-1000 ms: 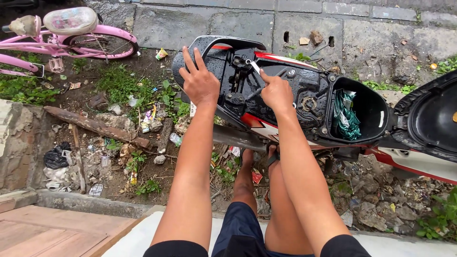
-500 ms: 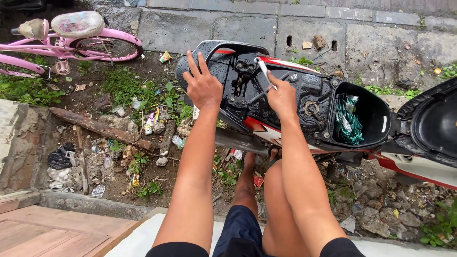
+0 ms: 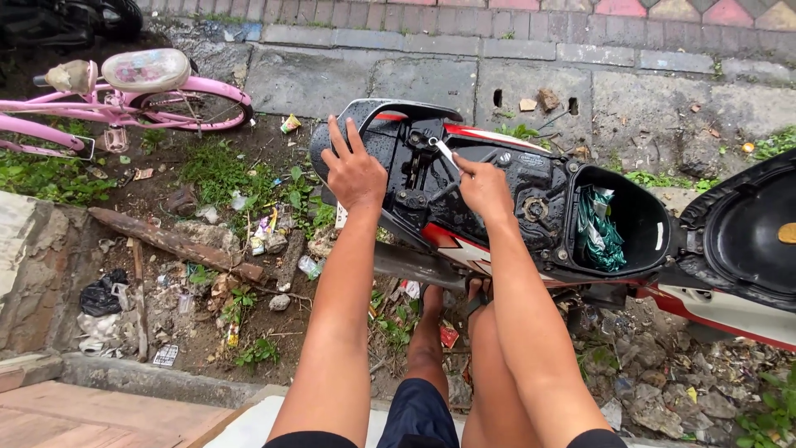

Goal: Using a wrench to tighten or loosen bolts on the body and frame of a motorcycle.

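left hand (image 3: pixel 355 172): open, fingers spread, flat on the black rear frame of the scooter (image 3: pixel 497 199), bracing it.
right hand (image 3: pixel 483 187): closed round a small metal tool (image 3: pixel 444 151), tip down in the exposed frame.
scooter: seat (image 3: pixel 750 228) flipped up at right, storage bin (image 3: pixel 643 220) open with a green bag (image 3: pixel 599 231) in it.
step: looks like working a fastener on the rear frame.
next: needs steady tool seating, left hand holding firm.
around: pink bicycle (image 3: pixel 124 95) to the left, littered ground (image 3: pixel 207 274) below.
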